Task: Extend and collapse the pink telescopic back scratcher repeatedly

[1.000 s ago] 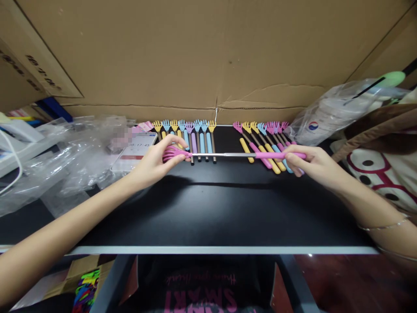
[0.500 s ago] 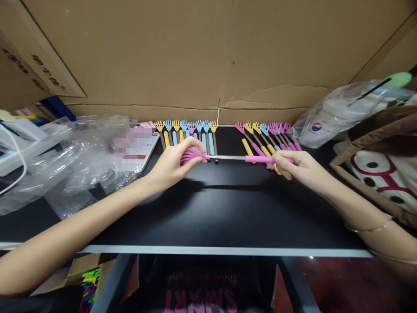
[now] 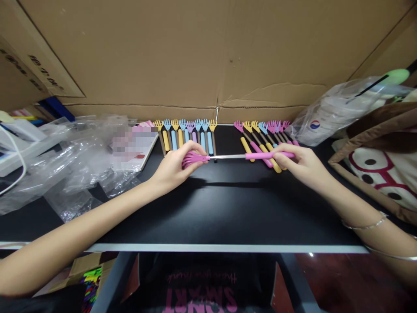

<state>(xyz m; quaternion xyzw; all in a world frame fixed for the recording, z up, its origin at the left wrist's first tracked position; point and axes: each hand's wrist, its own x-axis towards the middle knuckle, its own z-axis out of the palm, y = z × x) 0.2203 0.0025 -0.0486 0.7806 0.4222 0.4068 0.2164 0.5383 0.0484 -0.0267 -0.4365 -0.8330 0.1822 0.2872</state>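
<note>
A pink back scratcher with a bare metal rod lies level between my hands, above the black table. My left hand is closed around its claw-shaped head, which partly shows between the fingers. At the other end my right hand grips the pink handle sleeve. Behind my left hand stretches a row of yellow, blue and purple back scratchers, heads toward the cardboard. Another group of pink, yellow and blue back scratchers lies slanted behind my right hand, which hides some of their handles.
Crumpled clear plastic bags and a phone-like white device cover the left side. A cup in a plastic bag and a brown-edged cloth bag stand at right. Cardboard walls the back; the table's pale edge runs along the front.
The view has shifted slightly. Both hands keep their hold on the pink back scratcher, and its extended length looks about the same.
</note>
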